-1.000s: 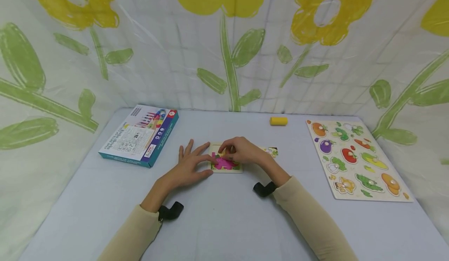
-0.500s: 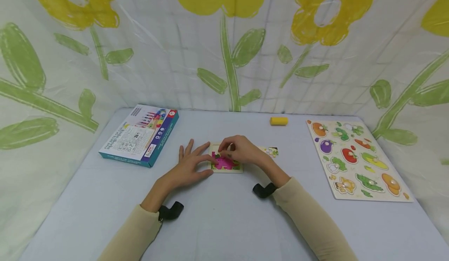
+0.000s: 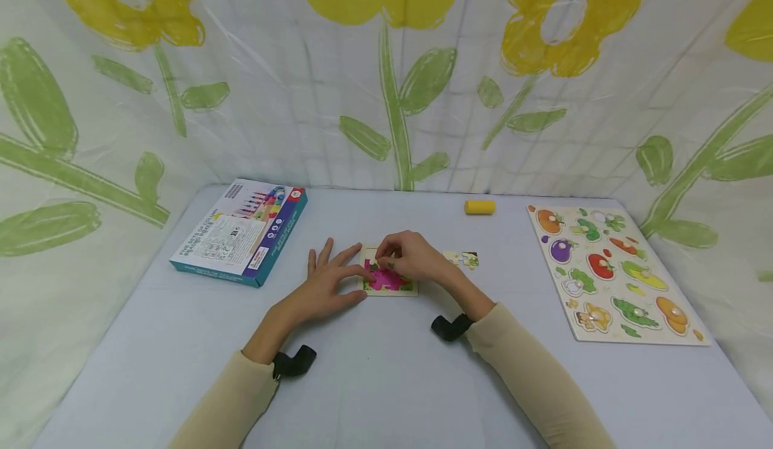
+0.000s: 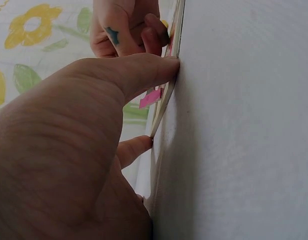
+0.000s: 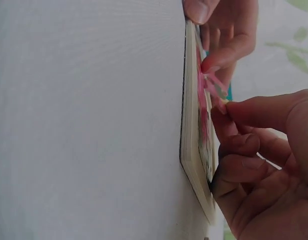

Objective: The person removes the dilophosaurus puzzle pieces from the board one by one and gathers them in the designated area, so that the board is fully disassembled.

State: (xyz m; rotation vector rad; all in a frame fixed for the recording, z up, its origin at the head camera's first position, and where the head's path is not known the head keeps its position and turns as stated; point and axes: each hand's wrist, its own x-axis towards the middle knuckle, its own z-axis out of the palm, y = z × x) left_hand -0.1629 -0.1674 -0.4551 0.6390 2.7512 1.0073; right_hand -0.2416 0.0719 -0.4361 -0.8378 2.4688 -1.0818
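Note:
A small framed jigsaw puzzle (image 3: 389, 293) with a bright pink picture lies flat on the table between both hands. My left hand (image 3: 326, 291) has its fingers spread, thumb at the near left corner of the frame. Its index fingertip touches the pink area. Over the puzzle, my right hand (image 3: 410, 254) pinches a pink jigsaw piece (image 5: 216, 87) between thumb and finger. That piece stands tilted up from the board in the right wrist view, one end by the left index fingertip. Seen from the left wrist, the piece (image 4: 150, 98) shows under the left thumb. The right fingers hide part of the picture.
Loose jigsaw pieces (image 3: 469, 259) lie just right of the right hand. A yellow cylinder (image 3: 480, 207) is at the back. On the right lies a vegetable peg board (image 3: 616, 274), and a white and teal box (image 3: 241, 231) is at the left. A flowered cloth (image 3: 241, 133) hangs behind.
My right hand and wrist have shifted slightly left, uncovering more of the loose pieces beside them. The left hand stays in place on the frame.

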